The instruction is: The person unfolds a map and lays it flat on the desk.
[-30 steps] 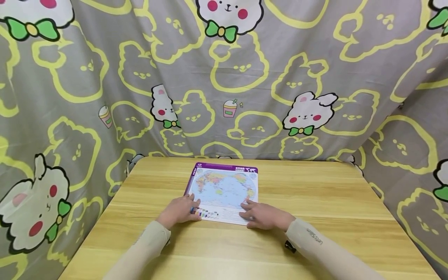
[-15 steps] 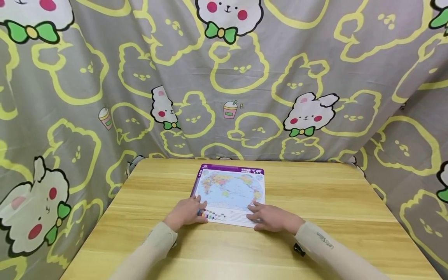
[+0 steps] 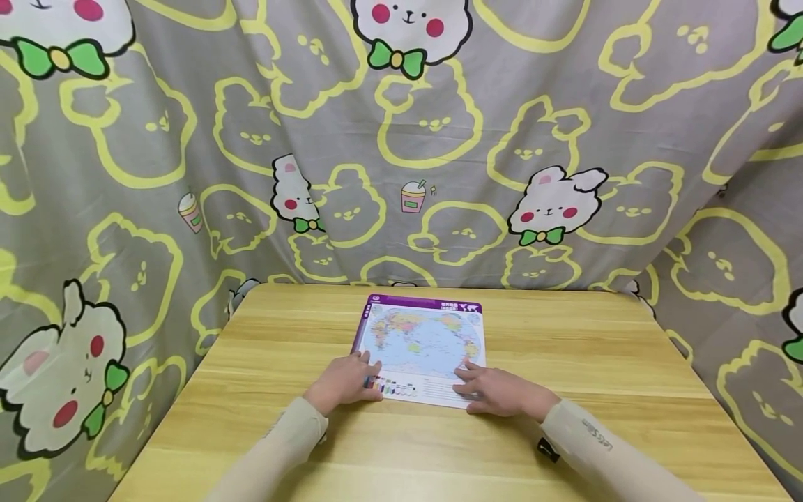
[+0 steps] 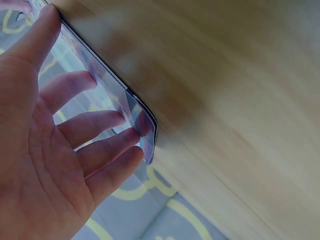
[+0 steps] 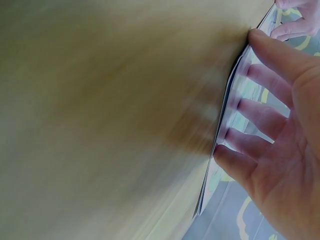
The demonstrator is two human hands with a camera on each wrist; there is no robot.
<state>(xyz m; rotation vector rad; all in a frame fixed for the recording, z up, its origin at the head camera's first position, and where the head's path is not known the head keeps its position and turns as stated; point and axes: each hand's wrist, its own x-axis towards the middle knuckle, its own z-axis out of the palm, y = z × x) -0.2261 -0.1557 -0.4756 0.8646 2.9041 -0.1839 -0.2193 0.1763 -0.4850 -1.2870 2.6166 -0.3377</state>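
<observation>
**Two spread hands rest on a printed world map**

The world map (image 3: pixel 423 338) lies flat on the wooden table (image 3: pixel 583 348), around the middle of its width and nearer the far edge than the near one. A purple band (image 3: pixel 414 302) runs along its far edge, pale landmasses sit on light blue below it, and small coloured pictures and thin ruled lines line its near side.

The left hand (image 3: pixel 345 380) is spread wide, fingers apart and slightly bent, its fingertips touching the top of the map at the near left corner. Its thumb lies at the near edge; whether any of it reaches underneath, I cannot tell. The right hand (image 3: pixel 502 390) is likewise spread at the near right corner, fingertips on the printed face and thumb by the near edge. In the right wrist view, the map's edge looks like two thin layers, slightly parted at one end.

Both forearms wear light beige sleeves (image 3: pixel 602 446), the right one lettered, with a small dark object (image 3: pixel 548 450) beneath its cuff. Behind the table hangs a grey curtain (image 3: pixel 458 132) printed with yellow outlines and white rabbits in green bows
</observation>
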